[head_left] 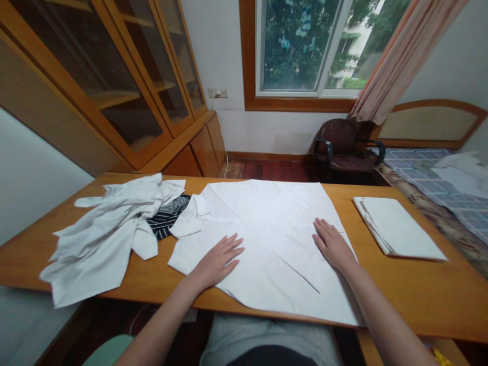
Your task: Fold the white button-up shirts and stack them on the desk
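A white shirt lies spread on the wooden table in front of me, its collar toward the left and its sleeves folded in over the body. My left hand rests on the shirt near the collar end, fingers spread and flat. Over on the right part of the shirt, my right hand also lies flat with its fingers stretched out. Neither hand grips any cloth.
Left on the wooden table is a rumpled pile of white garments, with black striped cloth beside it. A folded white garment lies at the right. Beyond stand a glass-door cabinet, an armchair and a bed.
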Demonstrator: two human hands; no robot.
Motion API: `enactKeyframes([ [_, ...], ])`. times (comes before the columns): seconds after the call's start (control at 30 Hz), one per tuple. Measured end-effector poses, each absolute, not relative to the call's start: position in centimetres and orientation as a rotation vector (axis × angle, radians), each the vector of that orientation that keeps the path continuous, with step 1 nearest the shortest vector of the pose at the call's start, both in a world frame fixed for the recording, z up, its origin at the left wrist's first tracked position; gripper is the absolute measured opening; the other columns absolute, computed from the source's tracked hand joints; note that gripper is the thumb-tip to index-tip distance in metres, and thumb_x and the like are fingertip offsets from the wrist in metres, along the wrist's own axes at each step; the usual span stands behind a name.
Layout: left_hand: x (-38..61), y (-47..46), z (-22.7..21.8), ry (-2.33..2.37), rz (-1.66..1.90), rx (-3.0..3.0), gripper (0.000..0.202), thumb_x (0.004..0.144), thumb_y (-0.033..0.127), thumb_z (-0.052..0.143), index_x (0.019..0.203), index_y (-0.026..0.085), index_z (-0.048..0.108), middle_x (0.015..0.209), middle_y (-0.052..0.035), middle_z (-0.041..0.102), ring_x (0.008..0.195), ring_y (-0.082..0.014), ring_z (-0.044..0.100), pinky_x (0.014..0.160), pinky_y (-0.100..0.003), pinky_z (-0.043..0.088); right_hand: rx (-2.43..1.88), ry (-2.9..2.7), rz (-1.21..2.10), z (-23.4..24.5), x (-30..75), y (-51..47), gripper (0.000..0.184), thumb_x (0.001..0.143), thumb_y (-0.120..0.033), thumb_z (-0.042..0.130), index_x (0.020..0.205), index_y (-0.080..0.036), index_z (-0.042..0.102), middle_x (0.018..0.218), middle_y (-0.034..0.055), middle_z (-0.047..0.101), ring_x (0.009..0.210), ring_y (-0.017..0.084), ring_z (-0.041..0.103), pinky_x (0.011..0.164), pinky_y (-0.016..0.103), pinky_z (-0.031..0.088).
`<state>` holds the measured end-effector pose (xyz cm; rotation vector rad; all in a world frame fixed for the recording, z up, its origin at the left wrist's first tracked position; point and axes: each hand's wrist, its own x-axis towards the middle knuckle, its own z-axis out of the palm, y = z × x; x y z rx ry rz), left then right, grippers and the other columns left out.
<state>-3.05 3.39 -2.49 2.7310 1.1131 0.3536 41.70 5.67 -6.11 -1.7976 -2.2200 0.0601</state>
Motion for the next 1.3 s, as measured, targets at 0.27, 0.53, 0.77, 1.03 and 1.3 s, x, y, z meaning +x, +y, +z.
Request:
enactKeyframes([
  [0.27, 2.5, 2.9, -1.4, 0.927, 0.232, 2.852, 0.045, 0.102, 0.036, 0.05, 0.146, 0.028, 0.049, 0.159, -0.005, 0.041, 0.153, -0.0242, 0.026, 0.124, -0.05, 0.027, -1.785, -2.183, 0.084, -6.0, 41.9, 6.8, 0.054, 0.102, -0.042, 0.035, 0.145, -0.015, 0.052, 0.155, 0.0118, 0.047, 0.147, 0.027, 0.038, 0.121, 0.049, 0.03],
  [0.53, 5.0, 3.8, -2.4, 1.005, 0.266, 2.893, 0.057, 0.102, 0.043, 0.046, 0.155, 0.027, 0.034, 0.165, -0.0044, 0.03, 0.155, -0.0224, 0.018, 0.127, -0.049, 0.018, -1.824, -2.198, 0.042, -6.2, 42.4, 7.0, 0.055, 0.102, -0.042, 0.034, 0.148, -0.017, 0.049, 0.156, 0.0106, 0.045, 0.148, 0.027, 0.036, 0.121, 0.051, 0.03],
  [0.77, 3.7, 2.7, -2.8, 1.029, 0.278, 2.93, 0.057, 0.103, 0.044, 0.043, 0.157, 0.029, 0.031, 0.165, -0.0032, 0.029, 0.155, -0.0215, 0.019, 0.127, -0.047, 0.017, -2.035, -2.13, -0.035, -6.4, 44.0, 6.2, 0.062, 0.103, -0.049, 0.028, 0.156, -0.018, 0.036, 0.162, 0.0115, 0.035, 0.151, 0.028, 0.029, 0.121, 0.056, 0.025],
  [1.03, 2.1, 0.9, -2.6, 1.082, 0.249, 2.956, 0.055, 0.104, 0.042, 0.043, 0.157, 0.03, 0.031, 0.165, -0.0011, 0.029, 0.155, -0.0215, 0.02, 0.127, -0.048, 0.018, -2.099, -2.101, -0.07, -6.3, 44.5, 5.8, 0.065, 0.103, -0.051, 0.026, 0.157, -0.016, 0.035, 0.162, 0.0126, 0.034, 0.152, 0.03, 0.026, 0.12, 0.061, 0.024],
  [1.3, 1.7, -0.1, -2.4, 1.061, 0.224, 2.964, 0.059, 0.103, 0.044, 0.044, 0.158, 0.031, 0.028, 0.167, -0.0014, 0.025, 0.155, -0.0231, 0.017, 0.127, -0.049, 0.017, -2.097, -2.094, -0.072, -6.5, 44.5, 5.9, 0.065, 0.102, -0.051, 0.026, 0.156, -0.017, 0.035, 0.162, 0.0124, 0.035, 0.152, 0.03, 0.026, 0.12, 0.06, 0.024],
])
